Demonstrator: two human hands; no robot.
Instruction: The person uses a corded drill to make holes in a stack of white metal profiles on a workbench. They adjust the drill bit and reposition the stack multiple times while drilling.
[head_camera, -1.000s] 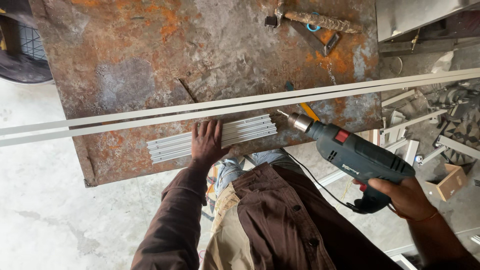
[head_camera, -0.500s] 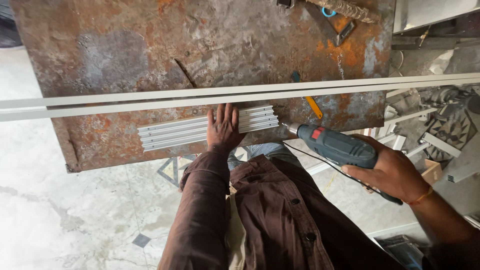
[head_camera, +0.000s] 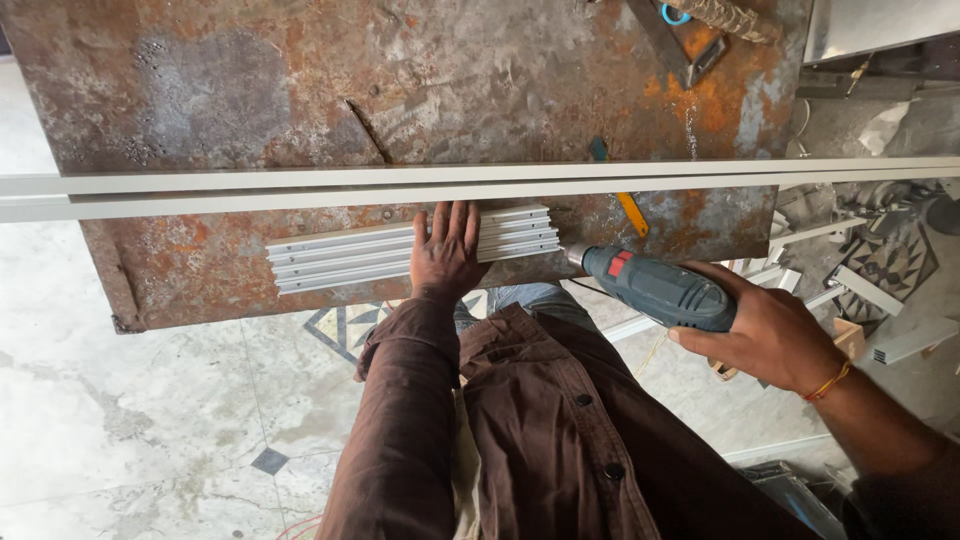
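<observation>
Drill (head_camera: 655, 288) has moved in toward the stacked white strips (head_camera: 330, 257) on the rusty tabletop (head_camera: 300, 90), nose at their right end. Right hand (head_camera: 765, 333) fingers clamped on the drill; left hand (head_camera: 445, 255) presses flat on the strips, fingers apart, below the long white rail (head_camera: 250, 190).

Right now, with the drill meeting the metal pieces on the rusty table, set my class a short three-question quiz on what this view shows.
1. True or false: the left hand lies flat on the stack of short aluminium profiles.
2. Which tool does the right hand hold? A) hammer B) power drill C) file
3. Fill in: the drill's nose points at the stack's ____ end, as seen in the picture.

Key
1. True; the palm presses the stack on the rusty steel table.
2. B; the grip is wrapped round the power drill.
3. Right; the two long pale profiles lie beyond the stack, untouched by the drill.
</observation>
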